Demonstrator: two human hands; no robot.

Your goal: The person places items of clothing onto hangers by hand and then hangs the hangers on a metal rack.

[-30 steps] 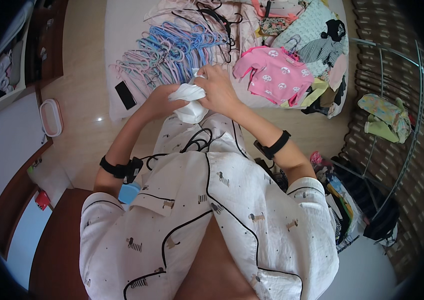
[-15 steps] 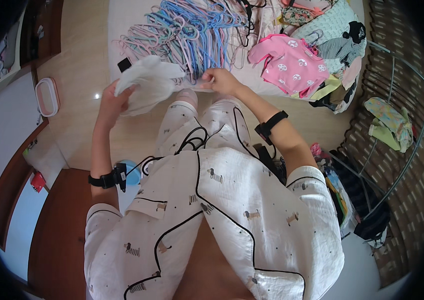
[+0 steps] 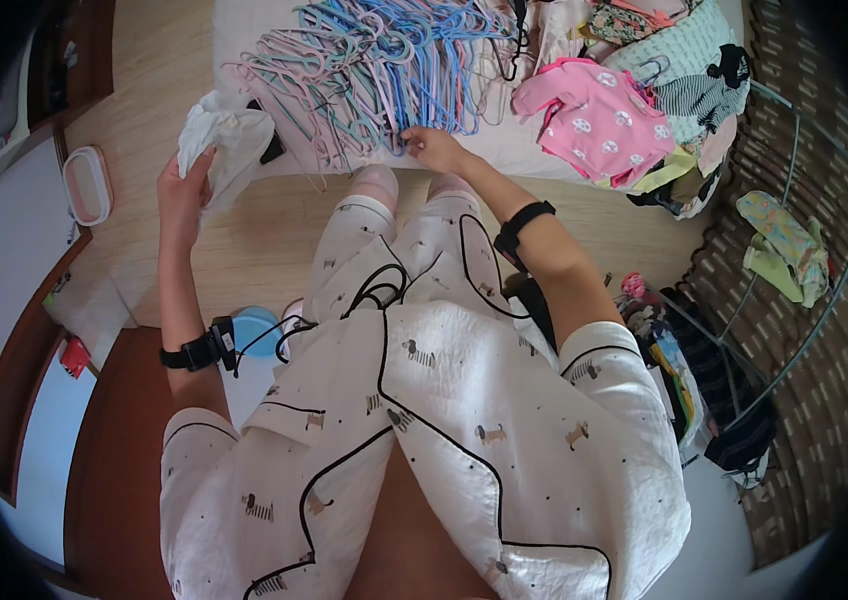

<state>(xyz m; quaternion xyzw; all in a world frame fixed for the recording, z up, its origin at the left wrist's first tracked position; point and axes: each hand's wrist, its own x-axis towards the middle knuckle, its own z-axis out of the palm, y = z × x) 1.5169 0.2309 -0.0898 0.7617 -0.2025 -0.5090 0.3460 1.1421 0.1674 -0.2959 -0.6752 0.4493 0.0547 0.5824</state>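
Observation:
My left hand (image 3: 185, 200) is closed round the lower edge of a thin white crumpled sheet (image 3: 228, 135), cloth or plastic bag, I cannot tell which. It hangs in the air off the front left corner of a white-covered bed (image 3: 304, 165). My right hand (image 3: 434, 150) is at the near edge of a heap of plastic hangers (image 3: 374, 70) in pink, blue and green. Its fingers are curled and pressed together by the hangers' ends; what they hold, if anything, is too small to make out.
Right of the hangers lie a pink patterned top (image 3: 604, 120) and a pile of other clothes (image 3: 689, 60). A black flat object (image 3: 270, 146) rests at the bed's left edge. A metal rack (image 3: 794, 150) with clothes stands right, a blue basin (image 3: 256, 332) lower left.
My left hand has moved left with the white sheet, away from the hangers. My right hand has shifted slightly forward at the edge of the heap, its fingers still curled.

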